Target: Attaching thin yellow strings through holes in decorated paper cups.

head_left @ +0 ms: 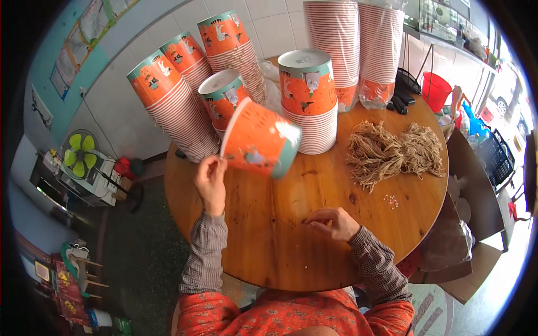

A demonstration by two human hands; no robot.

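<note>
My left hand (210,179) pinches the rim of an orange paper tub (259,140) with a green band and printed animals. The tub is tilted on its side in the air above the round wooden table. Low over the table's near part is my right hand (335,224), its thumb and fingers pressed together; what they hold, if anything, is too small to make out. Behind the held tub stand a short stack of the same tubs (219,95) and a taller upside-down stack (307,84). A bundle of brown twisted cords (392,151) lies to the right.
More tub stacks (174,112) lean at the back left, and two plastic-wrapped stacks (332,50) rise at the back. Small pale bits (390,200) lie on the tabletop (269,241). Cardboard boxes (471,185) and a red bucket (435,92) stand right; a fan (80,154) stands left.
</note>
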